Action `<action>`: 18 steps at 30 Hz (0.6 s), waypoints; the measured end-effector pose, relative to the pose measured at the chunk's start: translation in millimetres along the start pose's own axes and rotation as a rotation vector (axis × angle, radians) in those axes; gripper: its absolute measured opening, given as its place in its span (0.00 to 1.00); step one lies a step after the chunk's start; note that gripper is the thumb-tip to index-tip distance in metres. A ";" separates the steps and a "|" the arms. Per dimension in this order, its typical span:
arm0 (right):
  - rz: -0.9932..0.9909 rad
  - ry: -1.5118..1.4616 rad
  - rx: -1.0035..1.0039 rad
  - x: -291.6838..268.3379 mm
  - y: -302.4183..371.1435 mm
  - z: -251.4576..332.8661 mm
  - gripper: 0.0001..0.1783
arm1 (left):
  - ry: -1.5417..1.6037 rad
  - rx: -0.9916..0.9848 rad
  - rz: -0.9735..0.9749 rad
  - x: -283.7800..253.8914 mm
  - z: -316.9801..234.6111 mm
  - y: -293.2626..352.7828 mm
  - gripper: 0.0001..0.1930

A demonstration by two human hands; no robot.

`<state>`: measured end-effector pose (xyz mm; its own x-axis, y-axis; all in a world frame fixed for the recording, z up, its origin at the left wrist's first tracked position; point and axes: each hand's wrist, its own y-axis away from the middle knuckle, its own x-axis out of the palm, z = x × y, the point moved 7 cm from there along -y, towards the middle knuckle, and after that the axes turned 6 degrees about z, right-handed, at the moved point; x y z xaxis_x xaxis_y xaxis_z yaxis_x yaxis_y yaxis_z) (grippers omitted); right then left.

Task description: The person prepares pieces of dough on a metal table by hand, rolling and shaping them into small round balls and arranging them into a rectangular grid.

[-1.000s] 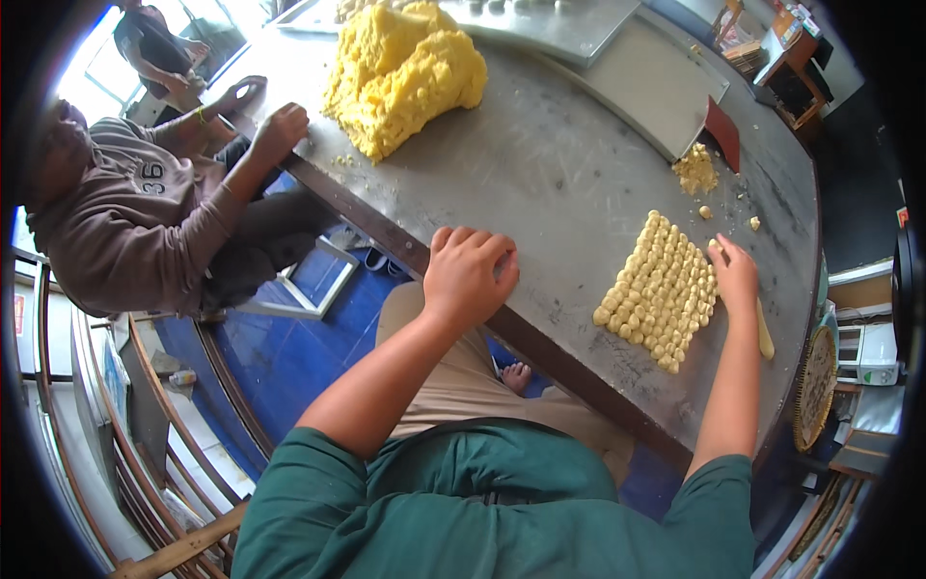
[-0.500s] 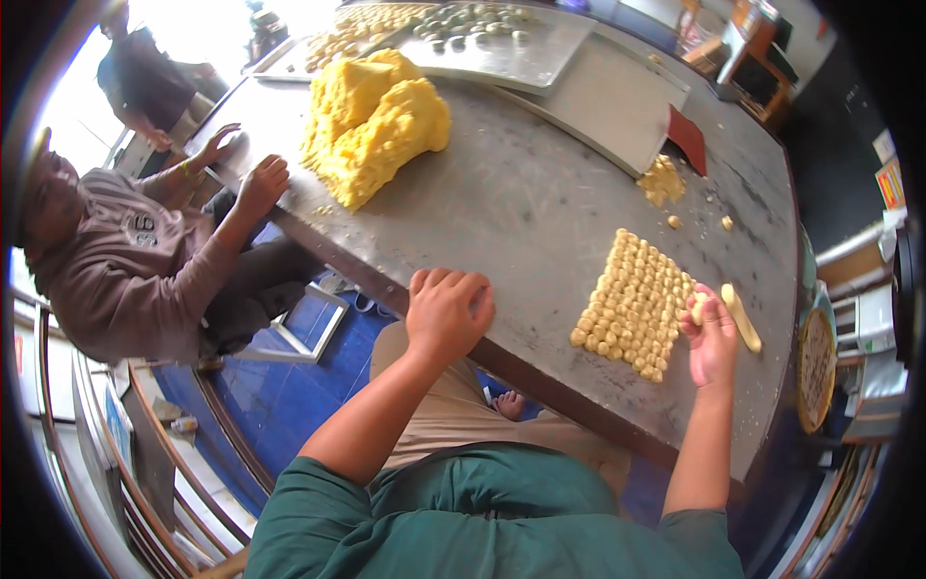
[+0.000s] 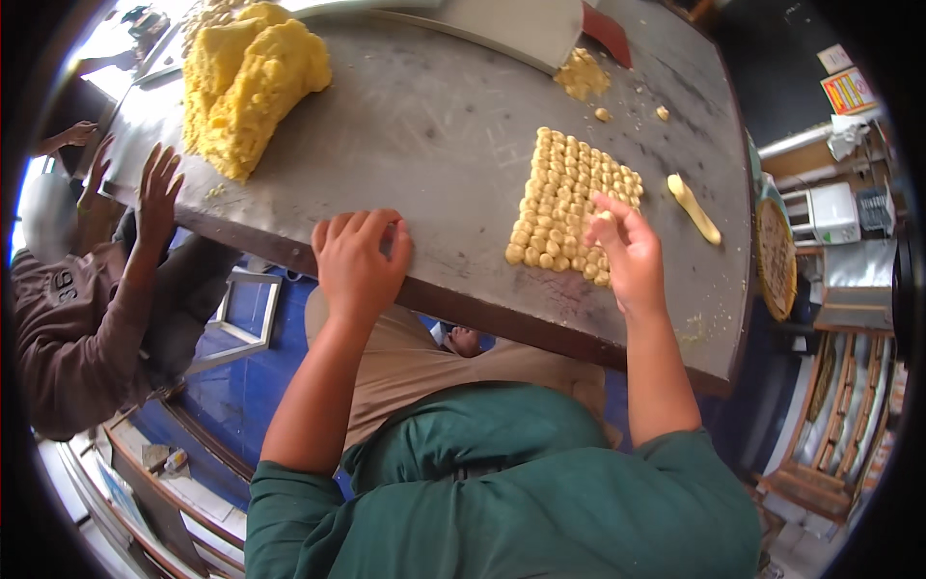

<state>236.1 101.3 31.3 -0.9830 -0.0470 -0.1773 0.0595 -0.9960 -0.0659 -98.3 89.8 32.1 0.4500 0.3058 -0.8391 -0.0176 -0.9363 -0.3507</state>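
Observation:
My left hand (image 3: 362,265) rests on the near edge of the grey table, fingers loosely bent, thumb apart, nothing in it. Over the lower right part of a tight block of small pale-yellow dough balls (image 3: 555,193), my right hand (image 3: 637,265) pinches a dough ball (image 3: 606,218) between thumb and fingers. The fingers partly hide that ball and the block's right corner. A pale dough roll (image 3: 694,208) lies to the right of the block, apart from my hand.
A big yellow dough mass (image 3: 246,92) sits at the table's far left. Beyond the block are dough scraps (image 3: 582,74), a dark red scraper (image 3: 606,34) and a metal tray (image 3: 482,29). A co-worker (image 3: 82,328) sits at the left, hands raised by the table (image 3: 424,125).
My view has shifted to the right and nearer. My right hand has moved from the block's right side to over its lower right part, still pinching dough. The co-worker's hands have opened and lifted.

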 end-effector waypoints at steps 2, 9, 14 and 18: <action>-0.078 -0.080 0.166 -8.3 -9.6 -7.3 0.21 | 0.003 -0.001 0.017 0.0 -0.8 -0.3 0.04; -0.070 0.406 0.131 2.3 -77.9 -15.1 0.21 | -0.011 0.019 0.021 -0.2 -2.1 -0.4 0.04; -0.027 0.890 -0.225 29.8 -128.7 3.5 0.15 | -0.012 0.013 0.012 -0.5 -0.7 -0.9 0.04; 0.012 0.940 -0.122 34.4 -146.4 -6.2 0.14 | -0.005 0.005 0.058 -0.5 -0.6 -2.8 0.05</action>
<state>194.6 246.0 28.8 -0.4426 0.0760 -0.8935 0.1382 -0.9787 -0.1517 -98.0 92.1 33.8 0.4433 0.2520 -0.8602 -0.0479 -0.9516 -0.3035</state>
